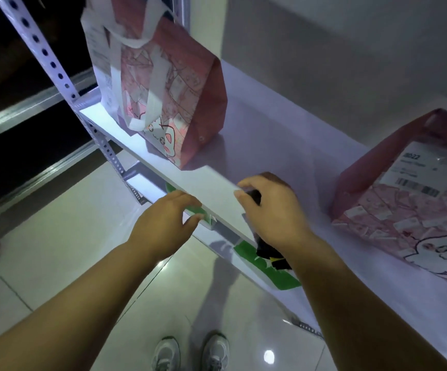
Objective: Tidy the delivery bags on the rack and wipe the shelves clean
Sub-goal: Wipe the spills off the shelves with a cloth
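Standing in pale trainers (215, 352) on a glossy tiled floor (56, 250), the person reaches both bare arms up to the front lip of a white shelf (284, 145). The left hand (161, 226) hovers just under that edge, fingers loosely bent and holding nothing I can make out. The right hand (276, 212) is curled tight round a dark cloth (272, 257), which trails down past the wrist. Below the lip, a green-and-white bag (265, 269) lies on the lower level. Further in, one pink cartoon delivery bag (404, 210) lies flat at the right, its printed label (425, 170) facing up. The other pink bag (174, 84) stands upright at the left end, beside the perforated post (37, 41).
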{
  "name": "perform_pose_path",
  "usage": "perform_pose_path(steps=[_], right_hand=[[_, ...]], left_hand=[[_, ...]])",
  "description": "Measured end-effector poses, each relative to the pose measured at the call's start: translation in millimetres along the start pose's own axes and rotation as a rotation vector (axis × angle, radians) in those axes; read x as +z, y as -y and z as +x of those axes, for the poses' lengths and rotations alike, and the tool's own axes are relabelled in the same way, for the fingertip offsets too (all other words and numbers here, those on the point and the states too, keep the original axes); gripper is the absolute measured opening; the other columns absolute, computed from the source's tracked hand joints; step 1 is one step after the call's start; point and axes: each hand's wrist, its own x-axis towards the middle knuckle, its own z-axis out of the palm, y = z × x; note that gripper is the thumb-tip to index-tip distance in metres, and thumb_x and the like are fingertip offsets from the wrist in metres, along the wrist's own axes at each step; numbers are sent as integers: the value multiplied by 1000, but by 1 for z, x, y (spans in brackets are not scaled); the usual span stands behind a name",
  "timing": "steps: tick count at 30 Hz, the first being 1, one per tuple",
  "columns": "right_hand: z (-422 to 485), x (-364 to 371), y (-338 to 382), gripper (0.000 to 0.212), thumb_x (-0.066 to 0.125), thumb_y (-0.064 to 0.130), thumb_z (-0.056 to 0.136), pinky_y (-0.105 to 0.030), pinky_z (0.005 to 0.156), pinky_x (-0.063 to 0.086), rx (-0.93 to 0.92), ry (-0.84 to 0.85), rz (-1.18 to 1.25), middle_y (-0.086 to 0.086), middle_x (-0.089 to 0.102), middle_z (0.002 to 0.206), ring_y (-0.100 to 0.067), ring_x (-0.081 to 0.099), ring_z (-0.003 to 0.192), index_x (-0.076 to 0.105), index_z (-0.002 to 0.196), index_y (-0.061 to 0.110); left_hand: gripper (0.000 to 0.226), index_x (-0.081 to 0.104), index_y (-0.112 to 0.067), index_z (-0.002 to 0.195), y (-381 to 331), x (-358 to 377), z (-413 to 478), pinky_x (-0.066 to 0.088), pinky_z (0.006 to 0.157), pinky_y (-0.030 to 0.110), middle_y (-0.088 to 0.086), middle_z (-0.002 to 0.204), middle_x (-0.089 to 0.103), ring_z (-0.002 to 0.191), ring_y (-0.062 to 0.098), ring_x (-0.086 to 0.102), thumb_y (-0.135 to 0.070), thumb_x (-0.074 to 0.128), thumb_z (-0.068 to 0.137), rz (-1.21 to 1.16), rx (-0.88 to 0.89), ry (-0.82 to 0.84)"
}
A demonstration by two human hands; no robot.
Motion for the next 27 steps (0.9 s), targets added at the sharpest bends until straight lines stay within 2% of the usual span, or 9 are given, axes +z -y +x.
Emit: perform_pose_path(steps=[4, 7, 11, 13, 17, 21, 24, 27], right_hand=[[9, 7, 27, 25, 54, 36, 91, -38, 87, 49, -15, 81, 66, 7, 64, 110, -14, 58, 99, 64, 111, 24], [26, 18, 44, 25, 55, 35, 90, -39, 86, 49, 30, 55, 116, 7, 63, 108, -15, 57, 99, 61, 112, 23], [53, 36, 68, 40, 57, 37, 90, -35, 90, 48, 96, 18, 94, 1, 62, 118, -21, 58, 107, 53, 125, 19], [66, 43, 79, 36, 58, 38, 88, -30, 84, 45, 113, -65, 98, -2, 61, 117, -23, 58, 105, 53, 119, 19], [87, 57, 99, 31, 55, 38, 89, -31, 80, 46, 183, -166, 93, -4, 58, 112, -23, 56, 101, 52, 112, 18], [99, 66, 104, 8, 47, 23, 93, -26, 67, 38, 346, -251, 149, -2, 59, 92, -25, 60, 89, 52, 98, 20], [104, 65, 96, 14, 44, 27, 97, -27, 61, 36, 402, -321, 59, -12, 66, 90, -32, 62, 80, 51, 95, 15], [106, 60, 86, 17, 43, 31, 97, -29, 64, 35, 474, -380, 136, -16, 68, 94, -35, 62, 84, 48, 91, 16]], left_hand=[[23, 65, -25, 108, 15, -20, -8, 45, 81, 26, -6, 117, 64, 95, 11, 59, -33, 62, 87, -70, -126, -47], [25, 64, -24, 110, 41, -38, -3, 49, 84, 29, -5, 114, 65, 95, 9, 59, -33, 62, 87, -101, -203, -52], [21, 66, -24, 106, 78, -66, 16, 46, 75, 25, -5, 108, 67, 89, 8, 59, -34, 60, 89, -84, -242, -59], [21, 66, -24, 106, 91, -81, 27, 43, 71, 24, -5, 107, 66, 88, 7, 58, -34, 60, 88, -74, -249, -73], [28, 62, -21, 114, 108, -108, 53, 43, 78, 27, -1, 114, 62, 93, 11, 56, -30, 61, 88, -63, -212, -102], [42, 54, -18, 126, 116, -129, 87, 40, 83, 27, 3, 125, 55, 95, 10, 52, -30, 62, 87, -87, -158, -119], [53, 44, -15, 134, 120, -139, 110, 45, 90, 35, 6, 134, 46, 107, 20, 55, -28, 64, 87, -115, -158, -164], [57, 36, -12, 136, 122, -141, 131, 46, 91, 42, 11, 139, 39, 115, 29, 52, -28, 63, 87, -147, -205, -186]])
